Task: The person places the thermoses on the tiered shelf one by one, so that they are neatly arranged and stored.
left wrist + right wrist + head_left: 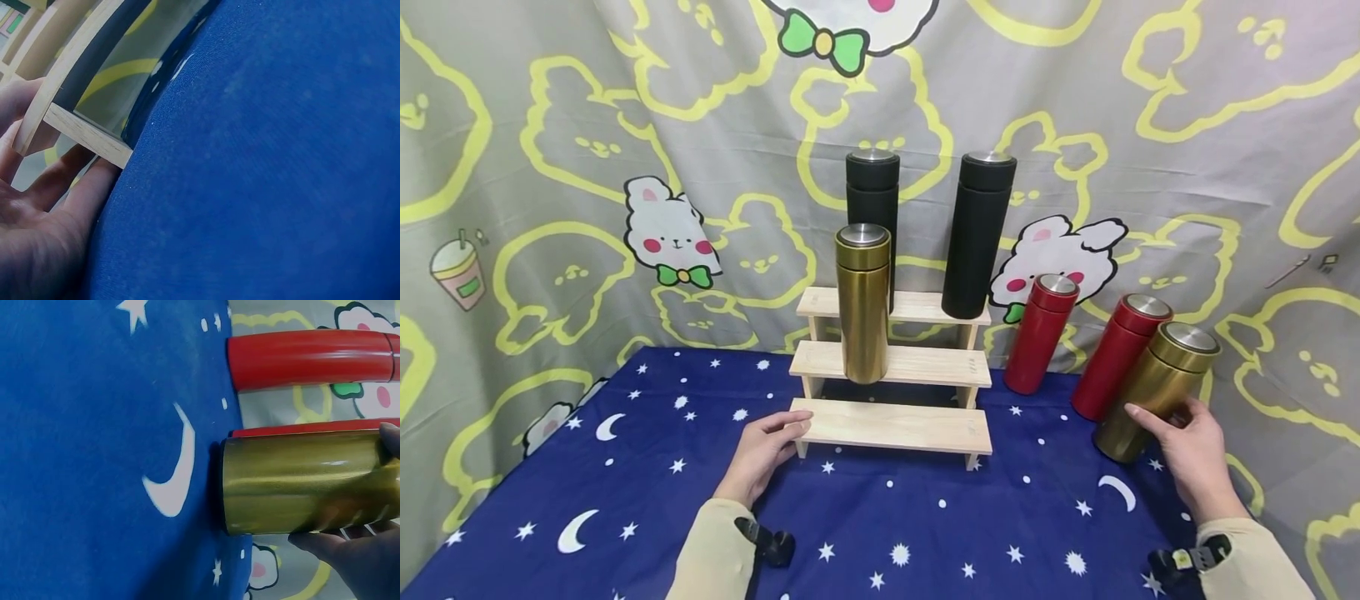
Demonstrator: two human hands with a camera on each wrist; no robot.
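Observation:
My right hand (1183, 437) grips a gold flask (1157, 392) that stands tilted at the right of the blue starry cloth (925, 517), thumb on its front. The right wrist view shows the gold flask (300, 481) with my fingers (356, 556) curled round it. My left hand (769, 448) lies with straight fingers against the left end of the lowest step of a wooden three-step shelf (895, 427). In the left wrist view, my left hand (44, 219) touches the shelf's side frame (87, 134). Another gold flask (864, 304) stands on the middle step. Two black flasks (873, 200) (977, 237) stand on the top step.
Two red flasks (1040, 333) (1116, 354) stand right of the shelf, just behind the held gold one; one red flask (306, 359) shows in the right wrist view. A grey cartoon curtain (625, 167) hangs close behind everything. The cloth's front edge is near my sleeves.

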